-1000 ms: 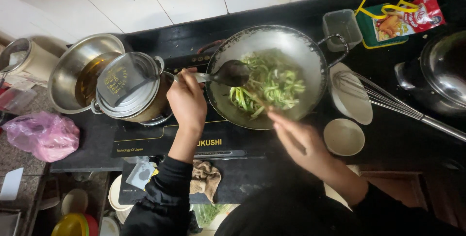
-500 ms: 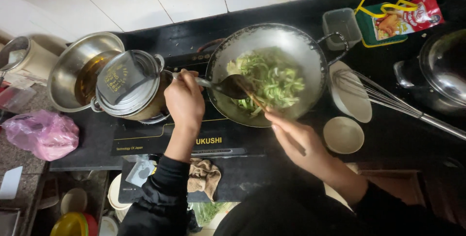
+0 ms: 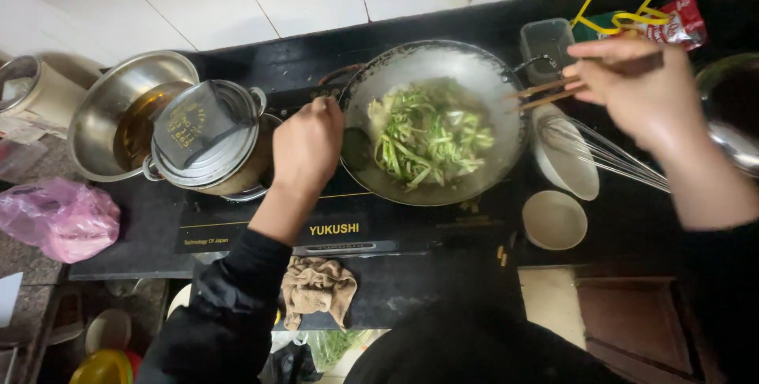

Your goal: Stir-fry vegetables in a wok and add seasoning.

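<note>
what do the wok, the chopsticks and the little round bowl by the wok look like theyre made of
The wok looks like metal, its grey inside dulled and mottled, the rim darkened. The chopsticks in the right hand seem to be wood or bamboo: thin, matte, light brown. The small round bowl looks like glazed ceramic, smooth and cream, though plastic cannot be ruled out.

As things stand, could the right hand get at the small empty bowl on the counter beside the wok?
Probably yes. The right hand hovers above the counter's right side, with the small empty bowl lying open just below and nothing covering it. But its grip is taken up by chopsticks, and the whisk lies between them.
</note>
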